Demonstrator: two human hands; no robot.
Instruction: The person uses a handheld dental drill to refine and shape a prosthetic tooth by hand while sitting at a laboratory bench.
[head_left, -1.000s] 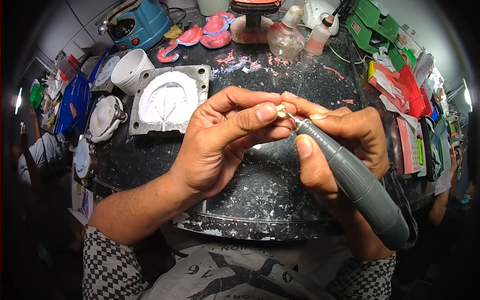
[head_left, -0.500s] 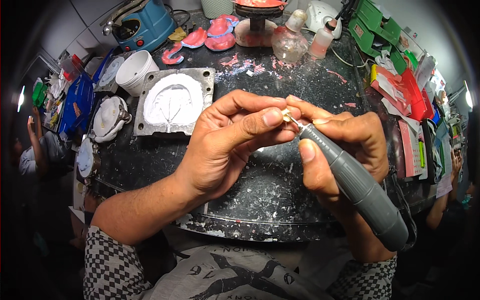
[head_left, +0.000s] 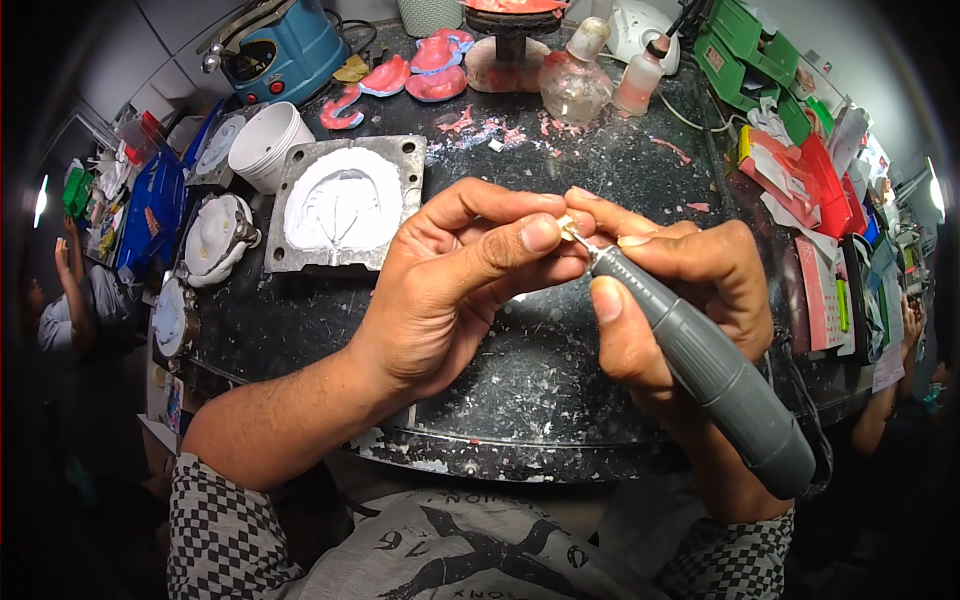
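Note:
Over the middle of the bench, my left hand [head_left: 450,265] pinches a small ivory-yellow piece [head_left: 566,228] between thumb and fingers. It looks like a denture tooth, but most of it is hidden by the fingertips. My right hand [head_left: 690,290] is closed around a dark grey rotary handpiece [head_left: 715,375], gripped like a pen. Its thin metal bur [head_left: 583,240] points up and left and meets the piece, though exact contact is too small to tell. The fingertips of both hands lie close together around it.
A metal flask half [head_left: 345,205] filled with white plaster lies left of my hands. Behind are a white tub [head_left: 268,148], pink wax pieces [head_left: 437,83], a glass spirit burner [head_left: 577,88] and a dropper bottle [head_left: 640,80]. Green bins [head_left: 745,60] and papers line the right.
Both hands, with the handpiece and the piece, sit very slightly farther left, and the whole view has shifted a little too. A bit more of the yellowish piece shows between the fingertips.

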